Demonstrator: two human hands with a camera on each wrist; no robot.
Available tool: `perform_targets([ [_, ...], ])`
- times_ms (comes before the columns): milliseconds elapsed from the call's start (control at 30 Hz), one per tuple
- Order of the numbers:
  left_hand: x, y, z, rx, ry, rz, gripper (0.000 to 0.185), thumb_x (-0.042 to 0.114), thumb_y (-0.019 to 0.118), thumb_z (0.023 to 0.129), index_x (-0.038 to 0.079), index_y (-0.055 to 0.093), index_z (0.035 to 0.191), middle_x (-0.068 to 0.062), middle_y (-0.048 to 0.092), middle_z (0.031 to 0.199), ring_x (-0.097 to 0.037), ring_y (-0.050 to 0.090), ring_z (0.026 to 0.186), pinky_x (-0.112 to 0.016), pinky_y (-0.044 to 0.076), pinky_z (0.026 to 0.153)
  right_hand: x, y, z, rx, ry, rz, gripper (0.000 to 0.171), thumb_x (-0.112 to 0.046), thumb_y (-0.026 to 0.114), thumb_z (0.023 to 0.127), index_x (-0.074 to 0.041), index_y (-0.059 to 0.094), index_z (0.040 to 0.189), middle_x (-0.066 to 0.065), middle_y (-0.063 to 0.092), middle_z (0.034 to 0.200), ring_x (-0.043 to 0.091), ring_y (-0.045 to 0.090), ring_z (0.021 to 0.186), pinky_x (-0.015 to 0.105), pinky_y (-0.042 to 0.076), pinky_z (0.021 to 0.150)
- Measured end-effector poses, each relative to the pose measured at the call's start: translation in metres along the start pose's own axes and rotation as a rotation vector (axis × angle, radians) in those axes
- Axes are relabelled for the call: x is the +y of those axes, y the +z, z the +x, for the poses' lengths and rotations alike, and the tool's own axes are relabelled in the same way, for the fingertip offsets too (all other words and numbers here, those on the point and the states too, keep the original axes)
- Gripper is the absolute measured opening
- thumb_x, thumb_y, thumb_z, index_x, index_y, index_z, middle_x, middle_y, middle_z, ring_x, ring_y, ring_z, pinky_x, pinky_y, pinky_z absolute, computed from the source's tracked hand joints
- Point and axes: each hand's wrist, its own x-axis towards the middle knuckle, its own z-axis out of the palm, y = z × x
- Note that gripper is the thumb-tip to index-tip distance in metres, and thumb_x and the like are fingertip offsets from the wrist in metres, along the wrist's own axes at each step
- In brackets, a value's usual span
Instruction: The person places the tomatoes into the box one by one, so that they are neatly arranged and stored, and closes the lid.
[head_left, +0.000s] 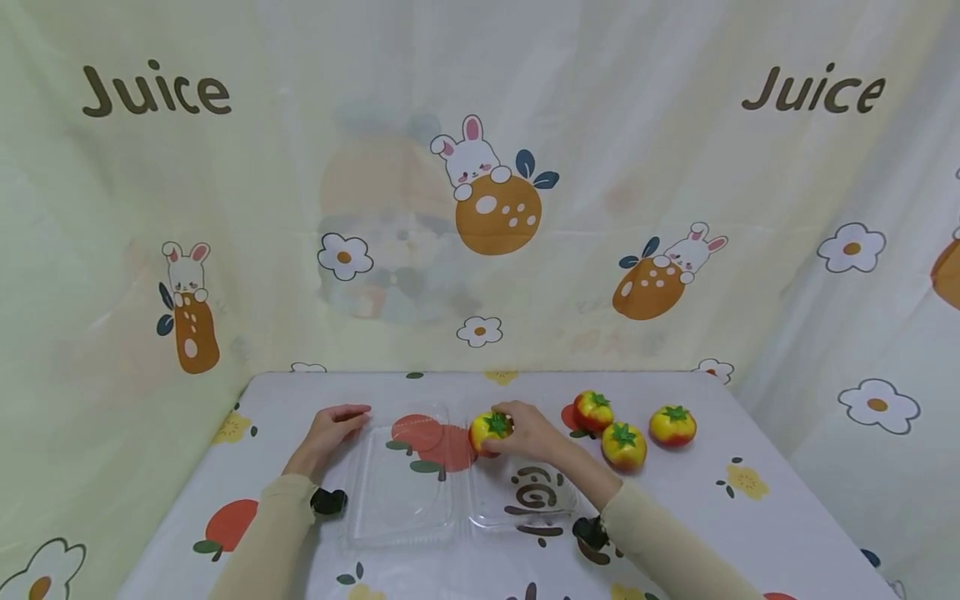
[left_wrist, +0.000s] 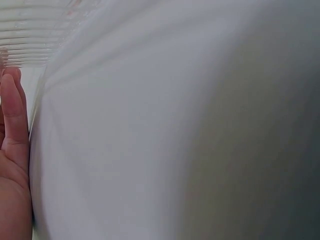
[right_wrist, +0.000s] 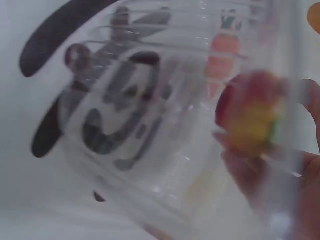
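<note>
My right hand (head_left: 529, 432) pinches a yellow-and-red toy fruit with a green leafy top (head_left: 488, 428). It holds the fruit over the far left part of the right half of a clear plastic clamshell box (head_left: 517, 523). In the right wrist view, the fruit (right_wrist: 250, 115) shows between thumb and fingers, partly blurred behind the clear wall. My left hand (head_left: 332, 431) lies at the far left corner of the box's left half (head_left: 401, 533), its fingers extended and holding nothing. The left wrist view shows those straight fingers (left_wrist: 13, 115) beside the ribbed plastic.
Three more such fruits stand right of the box: a back one (head_left: 593, 411), a front one (head_left: 624, 447) and one farther right (head_left: 672, 426). A printed cloth (head_left: 720, 533) covers the table. Behind it hangs a patterned curtain (head_left: 405, 350).
</note>
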Motion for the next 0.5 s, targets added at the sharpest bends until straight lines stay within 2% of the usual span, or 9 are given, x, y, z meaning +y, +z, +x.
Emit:
perform_targets([
  [233,0.0,0.001,-0.001,-0.003,-0.011,0.014,0.033,0.014,0.068,0.093,-0.001,0.067,0.123,-0.003,0.067,0.1,-0.012,0.055,0.079,-0.022,0.048,0.069,0.009,0.011,-0.003,-0.009,0.046,-0.028,0.065,-0.034,0.079,0.082,0.001,0.056,0.132,0.014,0.059,0.125,0.025,0.055,0.105,0.045,0.05,0.093],
  [367,0.0,0.001,-0.001,0.001,-0.016,0.01,0.033,0.014,0.069,0.093,-0.001,0.067,0.123,-0.002,0.066,0.094,-0.012,0.055,0.077,-0.022,0.047,0.068,0.009,0.014,-0.005,0.002,0.055,-0.032,0.066,-0.034,0.08,0.082,0.0,0.056,0.132,0.014,0.059,0.124,0.024,0.055,0.103,0.045,0.049,0.093],
  [500,0.001,0.001,0.0,0.001,-0.017,0.015,0.034,0.015,0.069,0.093,-0.001,0.067,0.123,-0.002,0.066,0.095,-0.013,0.055,0.078,-0.023,0.047,0.069,0.01,0.017,-0.004,0.022,0.047,-0.029,0.067,-0.033,0.079,0.082,0.001,0.055,0.134,0.014,0.057,0.123,0.024,0.054,0.102,0.045,0.05,0.092],
])
